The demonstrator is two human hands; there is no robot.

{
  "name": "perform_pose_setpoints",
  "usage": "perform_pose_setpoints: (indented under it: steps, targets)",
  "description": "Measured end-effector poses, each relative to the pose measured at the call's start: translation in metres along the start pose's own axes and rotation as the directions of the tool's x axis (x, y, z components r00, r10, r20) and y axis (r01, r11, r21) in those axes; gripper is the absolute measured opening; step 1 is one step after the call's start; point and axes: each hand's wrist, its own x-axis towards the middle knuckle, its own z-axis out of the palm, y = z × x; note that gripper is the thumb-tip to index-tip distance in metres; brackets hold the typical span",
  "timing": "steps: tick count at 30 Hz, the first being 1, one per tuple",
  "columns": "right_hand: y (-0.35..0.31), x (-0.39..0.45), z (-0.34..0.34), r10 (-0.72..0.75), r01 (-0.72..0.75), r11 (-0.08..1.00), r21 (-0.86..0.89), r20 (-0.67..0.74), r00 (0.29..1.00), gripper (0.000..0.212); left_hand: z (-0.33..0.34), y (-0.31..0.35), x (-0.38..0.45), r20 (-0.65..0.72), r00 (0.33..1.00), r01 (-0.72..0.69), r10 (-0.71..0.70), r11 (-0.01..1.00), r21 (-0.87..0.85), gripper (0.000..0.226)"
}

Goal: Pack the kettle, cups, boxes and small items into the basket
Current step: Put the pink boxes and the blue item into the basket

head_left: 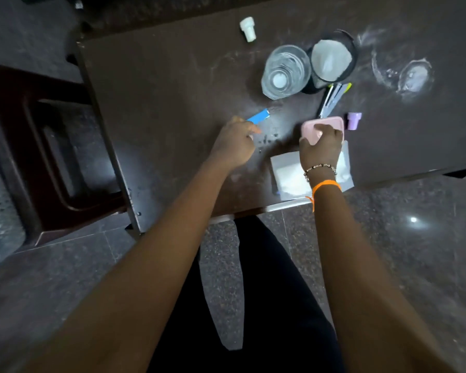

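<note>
Dark brown table (172,76), dusty, pale ring marks at far right; speckled stone floor below; dark wooden chair (38,146) at left. Right hand (320,146) curls fingers over pink box (331,123) and grips it from above, box on table just beyond white paper packet (288,176). Left hand (236,142) pinches near end of blue strip (258,116), fingers curled. Beyond box: pens (331,99), clear glass cup (285,71), dark cup (331,63) touching it. Purple cap (353,120) just right of box. White cap (248,29) far off.
</note>
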Motion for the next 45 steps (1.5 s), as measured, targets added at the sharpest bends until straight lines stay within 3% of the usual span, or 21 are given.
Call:
perform_pose_setpoints:
  steps: [4, 7, 14, 22, 25, 28, 31, 36, 42, 45]
  targets:
    - [0.022, 0.034, -0.002, 0.067, -0.061, 0.983, -0.171, 0.028, 0.997, 0.088, 0.031, 0.008, 0.033, 0.126, 0.991, 0.0, -0.033, 0.967, 0.256, 0.039]
    - [0.029, 0.045, 0.001, 0.173, -0.158, 0.968, -0.194, 0.06, 0.983, 0.109, 0.042, 0.013, 0.05, 0.121, 0.992, -0.005, -0.043, 0.93, 0.366, 0.04]
    - [0.03, 0.043, 0.021, 0.199, -0.199, 0.98, 0.009, -0.039, 0.979, 0.102, 0.046, 0.013, 0.057, 0.059, 0.993, 0.071, -0.103, 0.912, 0.403, 0.039]
    - [-0.003, 0.025, 0.051, 0.177, -0.174, 0.98, 0.099, -0.032, 0.984, 0.099, 0.036, -0.015, 0.028, -0.103, 0.968, 0.243, -0.229, 0.957, 0.156, 0.045]
    - [-0.018, 0.012, 0.055, 0.178, -0.176, 0.984, 0.04, -0.064, 0.982, 0.096, 0.027, -0.03, 0.009, -0.193, 0.948, 0.269, -0.253, 0.961, 0.065, 0.043]
    - [-0.038, -0.013, 0.064, 0.054, -0.059, 0.996, -0.07, -0.069, 0.996, 0.094, 0.01, -0.051, -0.015, -0.32, 0.908, 0.274, -0.269, 0.961, -0.031, 0.038]
    - [-0.064, -0.042, 0.074, -0.111, 0.112, 0.993, -0.044, 0.021, 0.994, 0.09, -0.014, -0.07, -0.043, -0.438, 0.843, 0.297, -0.311, 0.949, -0.101, 0.041]
    - [-0.118, -0.106, 0.097, -0.334, 0.284, 0.916, 0.283, 0.144, 0.931, 0.081, -0.074, -0.108, -0.093, -0.575, 0.736, 0.28, -0.358, 0.934, -0.222, 0.042]
    - [-0.188, -0.176, 0.132, -0.568, 0.423, 0.809, 0.408, 0.355, 0.743, 0.079, -0.16, -0.153, -0.15, -0.665, 0.634, 0.158, -0.395, 0.908, -0.389, 0.046]
    - [-0.235, -0.208, 0.161, -0.667, 0.504, 0.741, 0.444, 0.394, 0.632, 0.077, -0.214, -0.185, -0.169, -0.745, 0.553, 0.155, -0.373, 0.925, -0.348, 0.047]
